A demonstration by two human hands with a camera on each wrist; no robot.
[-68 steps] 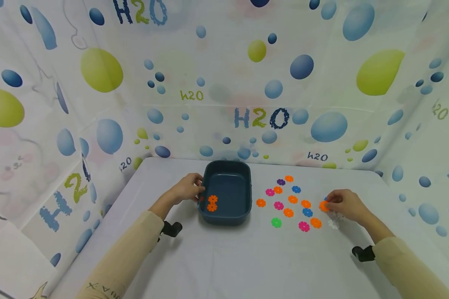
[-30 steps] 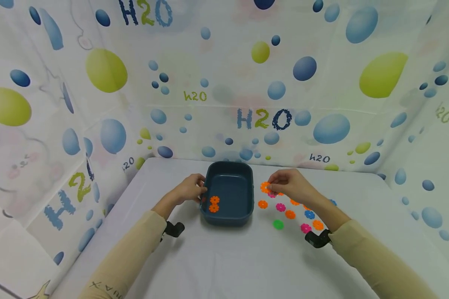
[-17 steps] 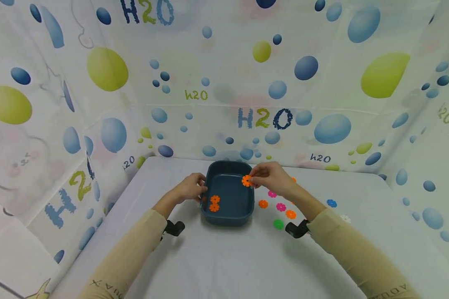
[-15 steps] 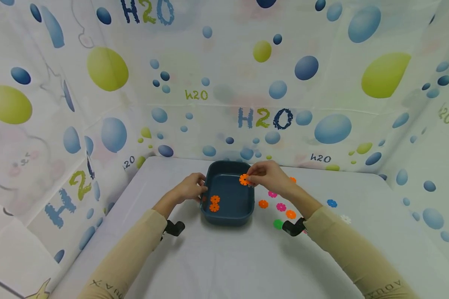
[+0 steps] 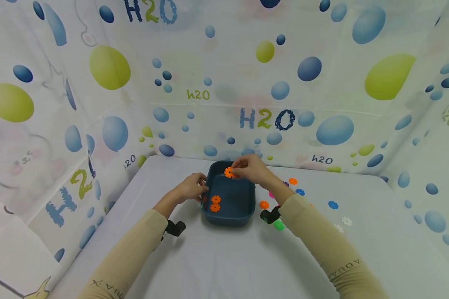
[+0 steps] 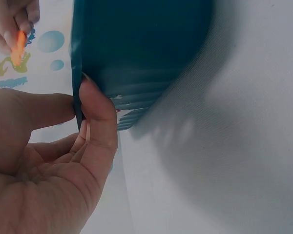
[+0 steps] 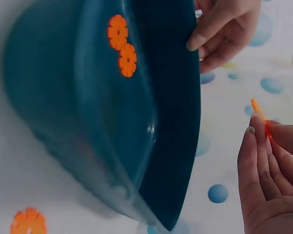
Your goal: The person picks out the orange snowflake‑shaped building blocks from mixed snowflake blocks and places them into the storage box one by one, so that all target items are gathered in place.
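A dark blue plastic basin [image 5: 230, 221] stands on the white-covered table. My left hand [image 5: 188, 187] pinches its left rim between thumb and fingers, and the left wrist view shows the grip on the basin wall [image 6: 136, 53] closely. Above the far part of the basin, my right hand [image 5: 252, 169] pinches an orange flower-shaped disc [image 5: 228, 172] by its edge. Edge-on, that disc [image 7: 259, 109] also shows in the right wrist view. Two more orange flower-shaped discs [image 7: 117, 32] lie on the basin floor, one touching the other.
Right of the basin lie several loose flower-shaped discs: orange [image 5: 293, 181], blue [image 5: 333, 205], white [image 5: 346, 221] and green [image 5: 279, 225]. My right forearm [image 5: 318, 241] covers part of that group. A patterned curtain [image 5: 224, 83] rises behind the table.
My right hand picked up an orange disc at the far right of the group and carried it left, over the discs, to above the basin. My left hand stayed on the rim.
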